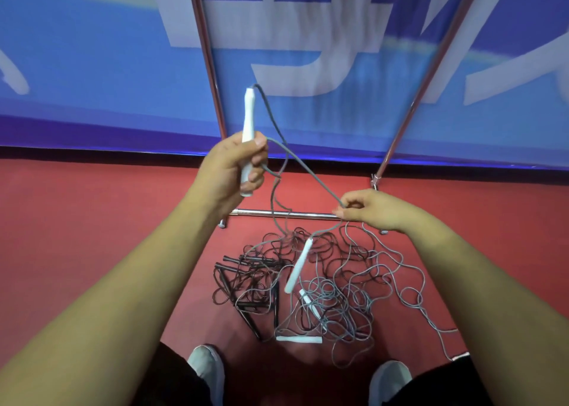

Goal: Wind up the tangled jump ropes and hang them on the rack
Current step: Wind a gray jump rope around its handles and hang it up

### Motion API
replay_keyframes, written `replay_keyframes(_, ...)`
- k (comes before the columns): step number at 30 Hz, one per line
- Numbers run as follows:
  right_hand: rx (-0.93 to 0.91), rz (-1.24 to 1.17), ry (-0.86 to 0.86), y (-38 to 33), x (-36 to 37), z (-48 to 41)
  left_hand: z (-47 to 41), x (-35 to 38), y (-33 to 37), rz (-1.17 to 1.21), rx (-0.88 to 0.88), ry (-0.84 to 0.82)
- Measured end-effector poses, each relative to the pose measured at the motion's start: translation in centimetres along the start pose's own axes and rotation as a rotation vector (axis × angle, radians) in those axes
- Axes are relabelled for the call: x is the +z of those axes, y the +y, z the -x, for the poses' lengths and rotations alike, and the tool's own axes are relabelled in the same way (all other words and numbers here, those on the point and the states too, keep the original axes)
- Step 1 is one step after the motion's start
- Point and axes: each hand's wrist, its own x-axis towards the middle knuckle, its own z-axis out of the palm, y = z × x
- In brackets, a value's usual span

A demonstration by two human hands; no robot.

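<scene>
**Grey rope held up, the tangle on the floor**

My left hand (pixel 237 162) is closed around a white handle (pixel 248 119) and holds it nearly upright in front of the rack's left pole (pixel 206 54). The grey rope (pixel 308 171) comes out of the top of this handle, bends down past my thumb, and runs in a slanted line to my right hand (pixel 366 210). The right hand pinches the rope between thumb and fingertips, just above the rack's lower bar (pixel 295 214).

From the right hand the rope drops to a second white handle (pixel 298 265), which sits tilted over the pile. I cannot tell if it hangs free or touches the ropes under it.

The tangled pile (pixel 335 279) lies on the red floor (pixel 92 205), between the lower bar and my two grey shoes (pixel 207 365). The black ropes (pixel 246 279) with black handles are on the left side of the pile, and the grey loops spread to the right. Two more white handles lie in it, one flat at the near edge (pixel 298 339) and one just above it (pixel 309 302).

Behind the rack stands a blue banner (pixel 92 66) with large pale letters.
</scene>
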Motion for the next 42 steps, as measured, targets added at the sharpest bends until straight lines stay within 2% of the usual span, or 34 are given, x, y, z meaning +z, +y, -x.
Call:
replay_keyframes(4,-0.009,-0.027,-0.088,0.5,1.0,-0.4,0.0,-0.6,0.1,0.063,0.012,0.052)
replay_keyframes(8,0.040,0.020,-0.065,1.0,1.3,-0.7,-0.2,-0.9,0.8,0.082,0.051,0.183)
replay_keyframes(10,0.067,-0.025,-0.013,1.1,1.2,-0.7,-0.4,-1.6,0.3,-0.139,0.057,0.340)
replay_keyframes(12,0.082,-0.143,0.040,0.3,0.8,-0.3,-0.5,-2.8,-0.5,-0.616,0.042,0.500)
replay_keyframes(13,0.074,-0.213,0.058,-0.4,0.6,-0.1,-0.4,-3.3,-0.7,-0.804,0.049,0.531)
replay_keyframes(14,0.053,-0.264,0.069,-1.2,0.3,0.1,-0.3,-3.4,-0.9,-0.879,0.059,0.517)
replay_keyframes(16,0.001,-0.271,0.055,-3.0,0.0,0.6,0.1,-2.6,-1.0,-0.810,0.049,0.392)
replay_keyframes(19,-0.091,-0.246,-0.018,-6.0,0.2,1.6,0.6,-0.2,-1.6,-0.663,-0.062,0.114)
replay_keyframes(22,-0.185,-0.328,-0.029,-7.8,0.6,2.2,1.4,1.5,-2.0,-0.792,-0.220,-0.145)
replay_keyframes(24,-0.186,-0.328,0.016,-7.9,0.5,2.3,1.7,1.8,-1.8,-0.877,-0.288,-0.235)
replay_keyframes(27,-0.155,-0.329,0.052,-7.2,0.4,2.2,1.6,1.8,-1.8,-0.820,-0.258,-0.182)
replay_keyframes(31,-0.185,-0.067,0.127,-5.9,0.4,1.7,1.3,2.0,-1.9,-0.635,-0.230,-0.124)
replay_keyframes(33,-0.205,-0.039,0.143,-5.3,0.0,1.4,1.0,1.5,-2.0,-0.527,-0.218,-0.080)
replay_keyframes(37,-0.157,-0.004,0.169,-4.7,-0.4,1.4,0.5,0.6,-2.6,-0.526,-0.227,0.010)
replay_keyframes(39,-0.145,-0.072,0.192,-5.0,-0.4,1.5,0.3,0.6,-2.8,-0.575,-0.210,0.123)
replay_keyframes(42,-0.097,-0.462,0.224,-5.8,-0.6,1.8,0.1,0.4,-3.0,-0.611,-0.173,0.207)
